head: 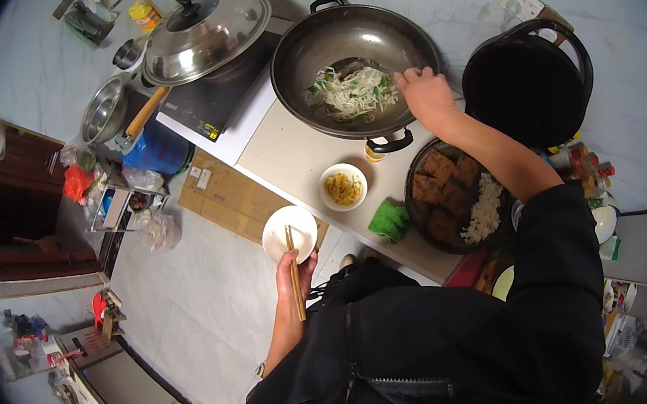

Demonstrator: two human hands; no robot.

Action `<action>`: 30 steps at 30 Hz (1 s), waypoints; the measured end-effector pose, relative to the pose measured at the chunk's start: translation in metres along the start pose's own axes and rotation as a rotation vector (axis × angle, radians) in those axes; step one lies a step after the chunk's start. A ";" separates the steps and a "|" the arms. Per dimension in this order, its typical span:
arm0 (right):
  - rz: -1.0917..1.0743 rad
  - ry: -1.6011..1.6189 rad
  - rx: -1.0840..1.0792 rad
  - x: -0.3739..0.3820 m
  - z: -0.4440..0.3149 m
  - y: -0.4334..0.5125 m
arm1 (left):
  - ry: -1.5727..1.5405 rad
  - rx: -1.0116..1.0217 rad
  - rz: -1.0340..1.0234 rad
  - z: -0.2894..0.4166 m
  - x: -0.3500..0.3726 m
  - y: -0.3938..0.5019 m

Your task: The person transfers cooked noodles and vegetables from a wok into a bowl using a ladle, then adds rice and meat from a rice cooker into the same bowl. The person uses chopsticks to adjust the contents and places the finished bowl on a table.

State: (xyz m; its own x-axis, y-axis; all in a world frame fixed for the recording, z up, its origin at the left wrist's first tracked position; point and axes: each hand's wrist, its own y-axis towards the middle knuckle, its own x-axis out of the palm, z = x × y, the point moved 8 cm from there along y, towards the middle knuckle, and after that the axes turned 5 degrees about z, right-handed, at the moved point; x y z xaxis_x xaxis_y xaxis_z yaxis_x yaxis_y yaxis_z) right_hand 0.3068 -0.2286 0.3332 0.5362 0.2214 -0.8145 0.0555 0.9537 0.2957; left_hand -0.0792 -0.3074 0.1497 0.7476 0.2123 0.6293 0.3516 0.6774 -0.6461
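Observation:
My left hand [289, 277] holds a white bowl [277, 237] by its near side. Under the thumb it also keeps a pair of wooden chopsticks [296, 288], which lie across the bowl's rim. Nothing shows inside that bowl. My right hand [427, 95] is over the right side of a large two-handled wok [314, 37], its fingers curled beside the food. Whether it grips anything is hidden. Pale noodle-like strands with green pieces [355, 92] lie in the wok. A small white bowl [328, 201] of yellow food stands in front of it.
A round dark pan [419, 232] holds brown slabs and white rice. Beside it lies a green sponge or cloth [388, 221]. A black pot [523, 87] stands at right. A steel-lidded pan [209, 33] with a wooden handle rests on an induction cooker [207, 110]. Flattened cardboard [222, 200] lies below the counter.

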 end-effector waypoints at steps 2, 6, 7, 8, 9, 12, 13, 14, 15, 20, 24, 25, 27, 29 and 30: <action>0.020 0.064 -0.020 -0.003 0.005 0.002 | -0.007 -0.004 0.001 -0.004 0.003 -0.001; 0.125 0.167 -0.067 0.009 0.003 0.021 | 0.006 -0.011 0.024 -0.008 0.012 0.000; 0.125 0.199 -0.064 0.015 0.003 0.023 | 0.013 -0.004 0.026 -0.008 0.014 -0.001; 0.169 0.226 -0.099 0.017 0.002 0.024 | 0.018 0.002 0.057 -0.008 0.015 -0.001; 0.179 0.252 -0.125 0.020 0.003 0.023 | 0.021 0.001 0.062 -0.009 0.016 -0.002; 0.134 0.282 -0.216 0.025 0.015 0.011 | 0.019 0.010 0.057 -0.010 0.020 -0.006; 0.086 0.280 -0.251 0.027 0.021 0.007 | 0.020 0.003 0.057 -0.011 0.020 -0.006; 0.077 0.290 -0.272 0.024 0.028 0.002 | 0.015 -0.006 0.055 -0.012 0.019 -0.007; 0.101 0.272 -0.284 0.019 0.033 0.000 | 0.005 -0.012 0.062 -0.013 0.018 -0.007; 0.180 0.310 -0.336 0.001 0.027 -0.007 | 0.015 -0.026 0.097 -0.018 0.020 -0.003; 0.299 0.353 -0.391 -0.012 0.030 -0.014 | 0.085 -0.016 0.050 -0.019 0.035 0.002; 0.280 0.351 -0.394 -0.012 0.035 -0.016 | 0.084 -0.026 0.044 -0.020 0.038 0.003; 0.269 0.308 -0.382 -0.018 0.050 -0.024 | 0.098 -0.045 0.029 -0.021 0.044 0.005; 0.256 0.258 -0.330 -0.028 0.069 -0.039 | 0.121 -0.064 0.012 -0.022 0.048 0.006; 0.290 0.296 -0.282 -0.038 0.079 -0.047 | 0.139 -0.072 0.002 -0.022 0.050 0.008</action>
State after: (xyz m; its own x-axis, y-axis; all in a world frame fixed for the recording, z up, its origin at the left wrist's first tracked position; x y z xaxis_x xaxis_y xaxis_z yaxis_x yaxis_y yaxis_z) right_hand 0.3502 -0.2984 0.3893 0.2318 0.4949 -0.8375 -0.3126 0.8532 0.4176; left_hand -0.0266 -0.3069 0.1670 0.8175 0.1107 0.5651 0.3854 0.6240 -0.6798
